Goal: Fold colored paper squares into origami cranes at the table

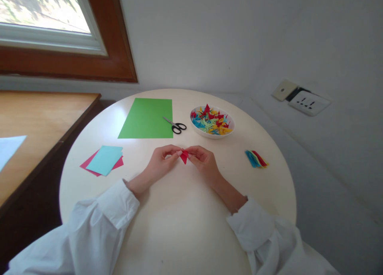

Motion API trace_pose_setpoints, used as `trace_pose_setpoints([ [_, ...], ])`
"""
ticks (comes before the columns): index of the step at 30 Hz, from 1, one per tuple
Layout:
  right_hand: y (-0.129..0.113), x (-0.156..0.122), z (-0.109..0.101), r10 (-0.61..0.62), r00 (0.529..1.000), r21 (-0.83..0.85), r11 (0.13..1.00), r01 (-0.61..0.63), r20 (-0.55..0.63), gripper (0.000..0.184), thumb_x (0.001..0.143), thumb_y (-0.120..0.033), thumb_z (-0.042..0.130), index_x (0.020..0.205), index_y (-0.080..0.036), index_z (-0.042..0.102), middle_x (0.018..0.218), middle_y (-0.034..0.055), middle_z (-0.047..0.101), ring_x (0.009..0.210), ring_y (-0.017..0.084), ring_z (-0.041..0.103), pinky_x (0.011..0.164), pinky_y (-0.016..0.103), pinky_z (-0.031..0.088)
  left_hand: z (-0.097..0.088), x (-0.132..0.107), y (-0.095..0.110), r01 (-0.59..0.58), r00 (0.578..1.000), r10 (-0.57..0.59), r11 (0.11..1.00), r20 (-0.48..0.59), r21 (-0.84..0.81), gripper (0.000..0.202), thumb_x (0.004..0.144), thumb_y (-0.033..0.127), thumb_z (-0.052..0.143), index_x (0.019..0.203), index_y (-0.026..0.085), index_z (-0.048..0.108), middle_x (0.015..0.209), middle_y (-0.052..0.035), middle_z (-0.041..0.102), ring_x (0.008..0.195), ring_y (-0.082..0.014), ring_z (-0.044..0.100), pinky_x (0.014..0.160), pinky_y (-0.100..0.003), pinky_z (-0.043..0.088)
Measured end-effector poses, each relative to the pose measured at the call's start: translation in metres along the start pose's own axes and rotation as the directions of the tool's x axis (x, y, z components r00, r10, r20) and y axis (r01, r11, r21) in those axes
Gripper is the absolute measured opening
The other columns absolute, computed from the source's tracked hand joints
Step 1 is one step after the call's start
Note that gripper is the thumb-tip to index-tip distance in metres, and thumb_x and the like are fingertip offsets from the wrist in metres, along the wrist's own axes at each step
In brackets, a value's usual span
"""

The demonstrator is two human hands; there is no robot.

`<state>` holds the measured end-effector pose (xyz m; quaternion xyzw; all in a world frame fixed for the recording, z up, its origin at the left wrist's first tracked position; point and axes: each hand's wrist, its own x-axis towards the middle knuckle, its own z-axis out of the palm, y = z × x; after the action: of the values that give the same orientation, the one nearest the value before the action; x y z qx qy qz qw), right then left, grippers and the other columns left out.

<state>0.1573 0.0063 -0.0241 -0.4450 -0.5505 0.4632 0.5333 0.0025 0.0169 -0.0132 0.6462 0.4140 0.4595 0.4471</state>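
Observation:
A small red piece of folded paper (184, 157) is pinched between my two hands over the middle of the round white table (179, 219). My left hand (162, 160) grips its left side with thumb and fingertips. On the other side, my right hand (205, 160) holds it the same way. The paper narrows to a point at the bottom; its upper part is partly covered by my fingers. Beyond my hands lie black-handled scissors (177, 127), their blades over a green sheet (148, 117).
A white bowl (213, 136) of colourful folded paper pieces stands at the back right. Light blue paper (104, 160) lies on red paper (89, 163) at left. Several coloured paper strips (256, 159) are at right. A wooden desk (44, 115) stands beyond the table's left edge.

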Motion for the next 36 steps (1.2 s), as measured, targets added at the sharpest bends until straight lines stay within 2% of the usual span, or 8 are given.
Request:
trace_pose_setpoints([
  [8,0.0007,-0.0004,0.0005,0.021,0.999,-0.017,1.000,-0.020,0.027,0.015,0.062,-0.023,0.063,0.077,-0.019,0.064,0.076,0.0041,0.069,0.072,0.017,0.064,0.066,0.029,0.049,-0.0008,-0.0008,-0.0014,-0.014,0.999,0.013,0.999,0.030,0.048,0.025,0.075,0.035,0.057,0.074,0.012,0.067,0.076,-0.0086,0.070,0.071,-0.0164,0.061,0.066,-0.025,0.047],
  [13,0.0010,-0.0009,0.0008,0.014,0.999,-0.019,1.000,-0.014,0.033,0.014,0.064,-0.024,0.063,0.077,-0.019,0.064,0.077,0.0043,0.069,0.072,0.017,0.064,0.067,0.029,0.049,-0.0006,-0.0004,-0.0023,0.006,1.000,-0.007,0.999,0.010,0.050,0.024,0.075,0.034,0.057,0.072,0.013,0.066,0.073,-0.0076,0.069,0.068,-0.0157,0.060,0.064,-0.025,0.047],
  [20,0.0017,0.0003,0.0005,-0.028,1.000,-0.034,0.999,0.028,0.009,0.012,0.067,-0.029,0.062,0.075,-0.020,0.065,0.074,0.0026,0.069,0.070,0.016,0.063,0.066,0.028,0.050,-0.0003,0.0006,-0.0035,0.007,1.000,-0.007,1.000,0.012,0.028,0.022,0.074,0.034,0.059,0.073,0.013,0.065,0.074,-0.0071,0.068,0.068,-0.0155,0.060,0.065,-0.025,0.046],
  [26,-0.0001,0.0005,0.0018,-0.014,1.000,-0.027,1.000,0.014,-0.014,0.012,0.067,-0.029,0.062,0.073,-0.019,0.065,0.073,0.0025,0.069,0.069,0.015,0.063,0.066,0.028,0.050,0.0009,-0.0015,0.0005,0.037,0.999,-0.036,0.999,0.039,-0.024,0.019,0.072,0.031,0.061,0.079,0.013,0.063,0.073,-0.0071,0.068,0.067,-0.0154,0.061,0.063,-0.025,0.047],
  [36,0.0032,0.0009,0.0026,0.004,1.000,-0.025,1.000,-0.005,-0.028,0.011,0.065,-0.028,0.065,0.070,-0.019,0.066,0.068,0.0022,0.068,0.064,0.014,0.061,0.062,0.027,0.048,0.0013,-0.0016,0.0011,0.074,0.997,-0.074,0.997,0.020,-0.001,0.018,0.070,0.029,0.062,0.075,0.012,0.064,0.070,-0.0060,0.066,0.065,-0.0148,0.059,0.061,-0.025,0.046],
])
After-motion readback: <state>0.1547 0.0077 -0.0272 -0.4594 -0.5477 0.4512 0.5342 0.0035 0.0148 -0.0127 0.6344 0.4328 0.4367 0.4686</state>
